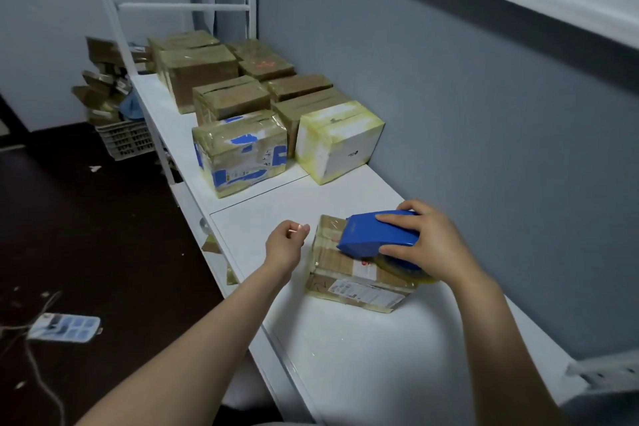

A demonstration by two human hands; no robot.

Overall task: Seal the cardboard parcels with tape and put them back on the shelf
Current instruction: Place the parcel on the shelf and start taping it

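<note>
Head view: small cardboard parcel (359, 275) lies on white shelf (345, 342), well apart from row of taped parcels (242, 152) further along. Right hand (427, 245) clamped round blue tape dispenser (375, 233), which rests on parcel top. Left hand (287, 242) just beside parcel's left end, fingers curled; whether it pinches tape end or nothing, cannot tell. Parcel likely light, stiff, tape-glossy and a bit slippery: best taken by opposite side walls.

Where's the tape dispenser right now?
Head view, right of centre: the blue tape dispenser sits on the small parcel on the white shelf, gripped by the right hand.
</note>
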